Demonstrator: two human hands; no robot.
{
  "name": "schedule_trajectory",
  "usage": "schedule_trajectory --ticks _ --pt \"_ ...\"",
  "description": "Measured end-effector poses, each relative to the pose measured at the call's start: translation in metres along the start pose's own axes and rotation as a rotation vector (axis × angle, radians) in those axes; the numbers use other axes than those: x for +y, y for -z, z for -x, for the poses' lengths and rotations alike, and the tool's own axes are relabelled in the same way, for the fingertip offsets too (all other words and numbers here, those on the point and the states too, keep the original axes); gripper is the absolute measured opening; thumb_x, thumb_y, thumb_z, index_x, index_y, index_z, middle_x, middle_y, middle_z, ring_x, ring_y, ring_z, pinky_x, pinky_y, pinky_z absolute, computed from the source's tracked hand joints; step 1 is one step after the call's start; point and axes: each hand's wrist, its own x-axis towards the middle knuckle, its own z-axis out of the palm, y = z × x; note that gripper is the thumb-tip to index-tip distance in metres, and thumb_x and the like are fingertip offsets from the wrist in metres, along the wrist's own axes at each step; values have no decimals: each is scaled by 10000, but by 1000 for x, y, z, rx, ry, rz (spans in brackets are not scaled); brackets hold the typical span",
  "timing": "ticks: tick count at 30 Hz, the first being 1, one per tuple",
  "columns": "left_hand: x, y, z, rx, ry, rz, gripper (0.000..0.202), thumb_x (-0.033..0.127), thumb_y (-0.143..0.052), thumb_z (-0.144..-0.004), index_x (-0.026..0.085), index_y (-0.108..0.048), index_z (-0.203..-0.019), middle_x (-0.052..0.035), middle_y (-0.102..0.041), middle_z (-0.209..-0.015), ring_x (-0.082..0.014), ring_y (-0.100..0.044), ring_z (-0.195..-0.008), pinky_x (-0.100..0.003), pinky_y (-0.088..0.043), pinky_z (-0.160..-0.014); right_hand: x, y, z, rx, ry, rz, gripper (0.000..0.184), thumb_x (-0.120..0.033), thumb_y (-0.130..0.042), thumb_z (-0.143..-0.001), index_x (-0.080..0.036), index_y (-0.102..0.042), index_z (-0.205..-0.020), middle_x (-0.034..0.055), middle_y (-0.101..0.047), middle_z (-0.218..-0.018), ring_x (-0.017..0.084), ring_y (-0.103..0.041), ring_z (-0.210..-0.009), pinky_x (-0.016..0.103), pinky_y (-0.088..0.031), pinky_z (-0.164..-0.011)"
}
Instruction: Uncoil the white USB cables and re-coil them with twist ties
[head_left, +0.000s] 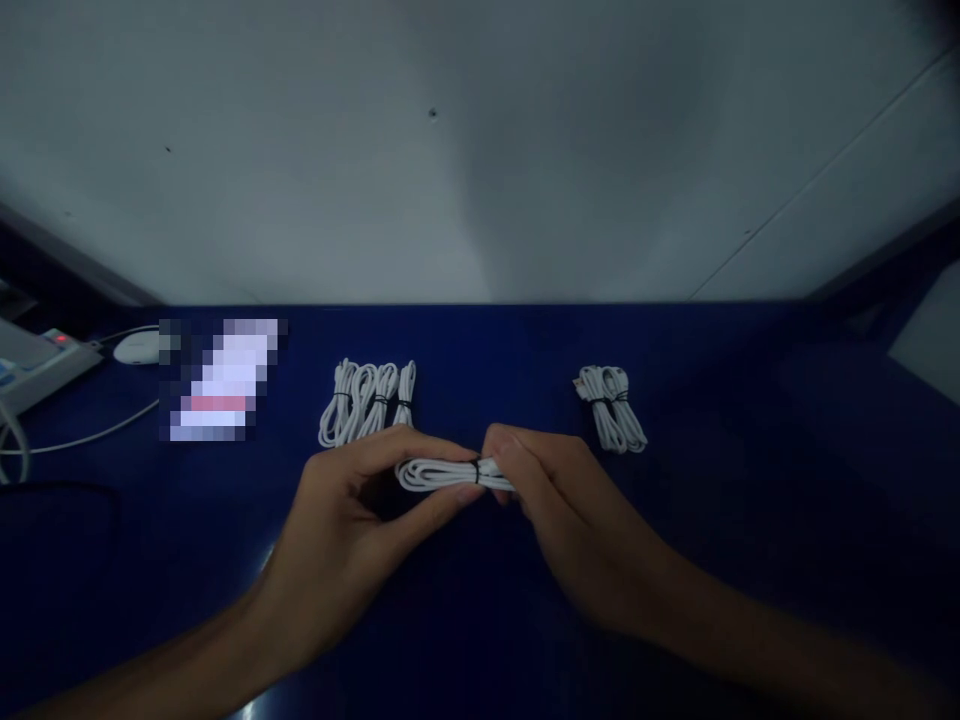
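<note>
Both of my hands hold one coiled white cable (439, 473) level above the dark blue table (480, 600). My left hand (352, 520) pinches its left end between thumb and fingers. My right hand (555, 500) closes round its right end, where a thin black tie wraps the coil. Just behind my left hand several bundled white cables (367, 400) lie side by side. One more bundled white cable (611, 405) lies apart to the right, behind my right hand.
A blurred-out patch (221, 380) lies at the back left, beside a white mouse (136, 347) with its cord. A white device with a red light (37, 365) sits at the left edge. A pale wall (480, 150) rises behind the table.
</note>
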Motion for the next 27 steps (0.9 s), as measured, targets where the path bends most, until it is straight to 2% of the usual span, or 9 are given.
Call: schedule_trajectory --ticks 7,13,19,27 --pt "3 -2 0 43 -46 2 248 196 -903 -923 370 -896 -1100 50 -865 -1048 -158 -815 -981 -228 -660 -856 0 -3 2 51 159 47 442 -327 -333 -1180 -234 -415 -756 -59 -426 -659 119 -378 -564 298 -314 -524" --pt "6 -3 1 68 -71 11 265 152 -921 -892 357 -909 -1060 53 -874 -1045 -145 -826 -964 -195 -671 -857 3 -2 3 45 312 77 376 -228 -363 -1158 -232 -407 -785 -71 -419 -671 102 -383 -553 289 -324 -539" --pt "9 -4 1 70 -104 29 308 85 -932 -856 342 -913 -1025 58 -880 -1006 -129 -831 -923 -169 -674 -839 3 -3 2 42 349 76 363 -207 -358 -1149 -230 -410 -790 -70 -415 -673 100 -382 -550 289 -327 -540" --pt "6 -4 -2 43 -99 -1 311 113 -914 -888 371 -904 -1061 51 -875 -1004 -155 -826 -915 -231 -682 -818 5 -5 1 75 343 161 346 -198 -371 -1131 -237 -395 -788 -73 -405 -650 105 -377 -529 302 -307 -538"
